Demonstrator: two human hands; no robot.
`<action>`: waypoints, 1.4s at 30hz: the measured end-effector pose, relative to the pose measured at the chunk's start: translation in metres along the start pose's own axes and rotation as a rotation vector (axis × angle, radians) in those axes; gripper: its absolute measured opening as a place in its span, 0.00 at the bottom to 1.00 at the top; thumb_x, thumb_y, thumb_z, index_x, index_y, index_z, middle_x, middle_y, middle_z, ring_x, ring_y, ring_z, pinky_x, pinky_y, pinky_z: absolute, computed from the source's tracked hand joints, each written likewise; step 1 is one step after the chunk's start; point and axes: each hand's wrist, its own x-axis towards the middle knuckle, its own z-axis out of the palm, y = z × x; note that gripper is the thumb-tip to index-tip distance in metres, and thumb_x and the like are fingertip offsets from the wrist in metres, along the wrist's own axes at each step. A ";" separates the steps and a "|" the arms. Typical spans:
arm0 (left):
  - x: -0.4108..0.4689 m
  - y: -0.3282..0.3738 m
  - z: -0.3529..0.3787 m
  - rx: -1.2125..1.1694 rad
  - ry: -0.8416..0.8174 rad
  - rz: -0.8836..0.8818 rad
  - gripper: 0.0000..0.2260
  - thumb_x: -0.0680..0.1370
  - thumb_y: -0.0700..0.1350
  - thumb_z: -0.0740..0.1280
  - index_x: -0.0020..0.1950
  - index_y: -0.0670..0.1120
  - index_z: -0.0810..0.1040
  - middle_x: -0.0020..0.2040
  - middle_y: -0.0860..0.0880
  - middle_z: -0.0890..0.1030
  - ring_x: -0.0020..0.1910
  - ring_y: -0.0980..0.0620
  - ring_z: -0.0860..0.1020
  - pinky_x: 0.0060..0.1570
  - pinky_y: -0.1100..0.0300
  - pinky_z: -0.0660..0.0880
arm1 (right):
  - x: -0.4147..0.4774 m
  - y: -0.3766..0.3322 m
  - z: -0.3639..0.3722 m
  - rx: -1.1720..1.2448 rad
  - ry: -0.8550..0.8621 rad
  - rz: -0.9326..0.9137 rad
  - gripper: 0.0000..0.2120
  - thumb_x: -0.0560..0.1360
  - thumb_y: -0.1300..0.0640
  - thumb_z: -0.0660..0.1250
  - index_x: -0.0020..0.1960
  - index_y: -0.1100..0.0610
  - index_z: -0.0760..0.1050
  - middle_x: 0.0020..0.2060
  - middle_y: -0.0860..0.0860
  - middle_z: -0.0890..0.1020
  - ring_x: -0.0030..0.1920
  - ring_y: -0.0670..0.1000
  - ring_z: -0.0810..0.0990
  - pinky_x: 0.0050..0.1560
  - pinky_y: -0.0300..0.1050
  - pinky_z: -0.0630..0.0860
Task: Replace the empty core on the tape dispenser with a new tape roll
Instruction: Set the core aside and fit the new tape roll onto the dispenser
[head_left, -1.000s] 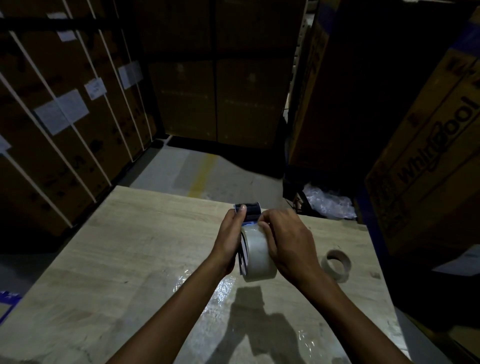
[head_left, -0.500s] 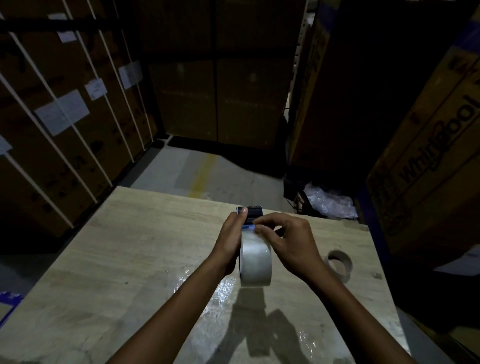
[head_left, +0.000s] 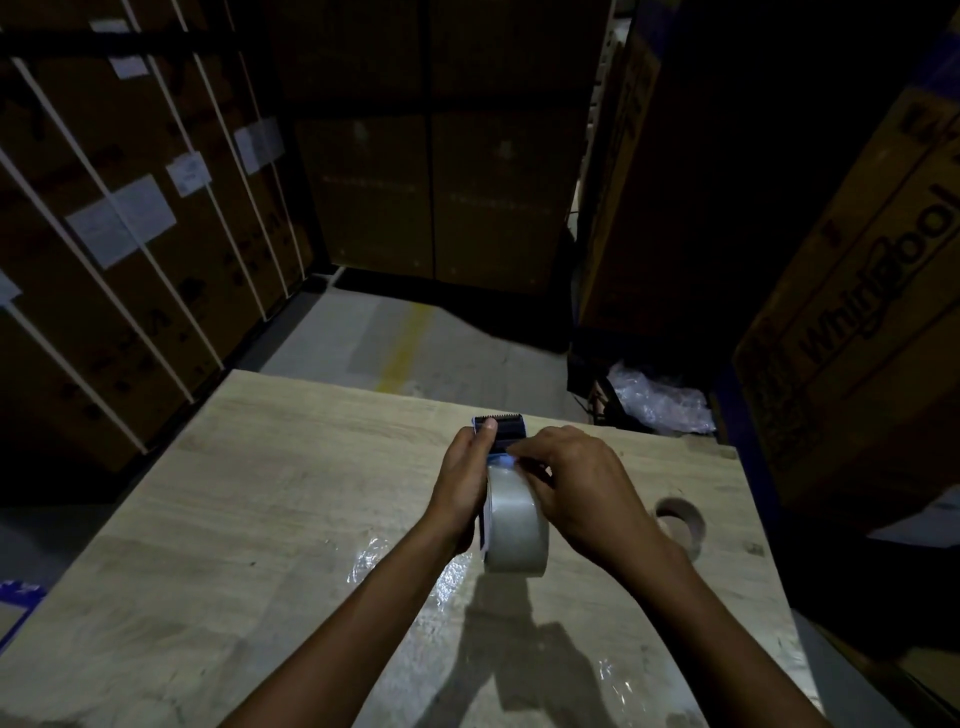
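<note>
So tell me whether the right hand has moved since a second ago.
Yes. The right hand has slid off the side of the tape roll and forward toward the dispenser's cutter end, away from the empty core lying on the table.

Dim warehouse: stacked cartons ring wooden table.

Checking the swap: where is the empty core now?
The empty core lies on the table at the right, just beyond the right hand, apart from the dispenser.
</note>
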 end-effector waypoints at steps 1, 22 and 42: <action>0.000 -0.001 0.000 0.002 0.006 0.009 0.15 0.83 0.51 0.60 0.59 0.42 0.79 0.46 0.48 0.86 0.41 0.56 0.84 0.37 0.64 0.79 | -0.001 -0.001 0.002 -0.029 -0.003 0.011 0.09 0.76 0.60 0.67 0.54 0.52 0.84 0.43 0.51 0.84 0.45 0.52 0.78 0.42 0.44 0.69; 0.005 -0.012 -0.016 0.193 0.154 0.133 0.12 0.83 0.55 0.59 0.54 0.48 0.74 0.48 0.48 0.81 0.44 0.50 0.80 0.44 0.55 0.75 | -0.008 0.010 0.058 0.828 0.002 0.718 0.10 0.75 0.50 0.71 0.45 0.57 0.84 0.41 0.53 0.86 0.41 0.54 0.84 0.37 0.46 0.76; 0.009 -0.001 -0.048 0.392 0.232 0.279 0.14 0.82 0.58 0.57 0.59 0.49 0.69 0.49 0.55 0.81 0.47 0.58 0.80 0.44 0.62 0.77 | -0.015 -0.030 0.066 0.226 0.141 0.485 0.26 0.69 0.47 0.74 0.65 0.54 0.78 0.57 0.50 0.83 0.56 0.51 0.80 0.56 0.49 0.77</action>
